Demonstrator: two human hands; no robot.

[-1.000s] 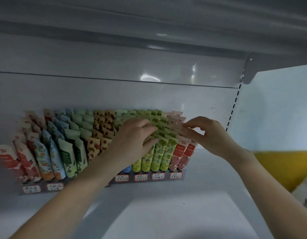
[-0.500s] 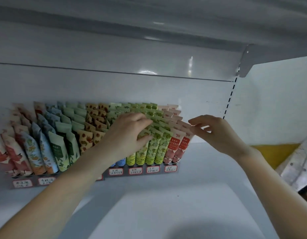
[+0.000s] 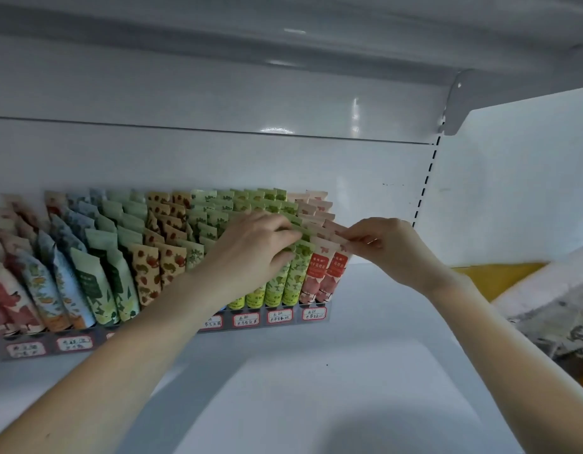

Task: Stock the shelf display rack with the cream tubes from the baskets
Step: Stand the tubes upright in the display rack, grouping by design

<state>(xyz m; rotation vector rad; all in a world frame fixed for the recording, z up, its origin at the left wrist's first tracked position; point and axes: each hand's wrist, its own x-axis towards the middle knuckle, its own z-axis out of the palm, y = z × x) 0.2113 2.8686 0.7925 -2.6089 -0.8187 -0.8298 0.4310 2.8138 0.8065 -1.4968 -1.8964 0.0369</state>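
"Reaching for what, exactly?" asks the desk.

"Both of a person's bare hands are at the right end of a tiered clear-plastic display rack (image 3: 262, 324) with handwritten red-bordered labels, set at the back of a white metal shelf (image 3: 316, 404). The left hand (image 3: 254, 253) bends over the crimped tops of the green leaf-print cream tubes (image 3: 291, 280), fingers above, thumb below, pinching one. The right hand (image 3: 391, 250) pinches the flat top of a peach-and-red cream tube (image 3: 336, 270) in the rack's last column."

"And the rest?"

"Red, blue, dark-green and strawberry-print tubes (image 3: 96, 283) fill the rack leftward, leaning back. A blurred white patterned object (image 3: 552, 309) lies at the right edge beside a yellow surface (image 3: 499, 276); I cannot tell what it is."
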